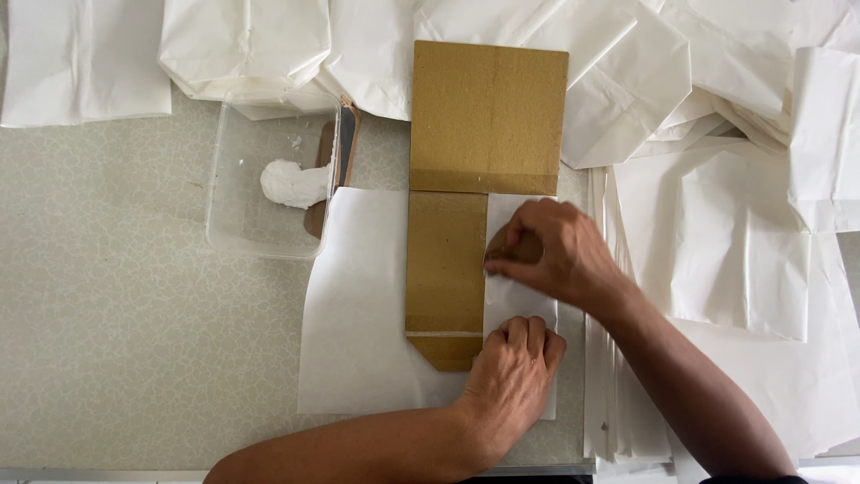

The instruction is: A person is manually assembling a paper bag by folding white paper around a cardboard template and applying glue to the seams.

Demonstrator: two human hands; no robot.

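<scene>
Right hand [560,255] curls its fingers together over the right flap of a white paper sheet [358,305], pressing a small brown piece, perhaps a smoothing block, though I cannot tell, down along the edge of the brown cardboard template [445,269]. Left hand [515,358] lies flat, fingers close together, on the sheet's lower right corner, seemingly to keep paper and template from slipping while the fold is pressed. That template lies lengthwise down the middle of the sheet, its pointed end toward the person and its wide square end resting on the white paper bags [627,81] heaped along the far edge of the pale green table [116,341]. One clear plastic tub [260,179] stands left of the template holding a lump of white paste [291,184], with one brown-handled tool [336,161] leaning at its right wall, within easy reach. One stack of flat sheets [618,412] waits at the right
</scene>
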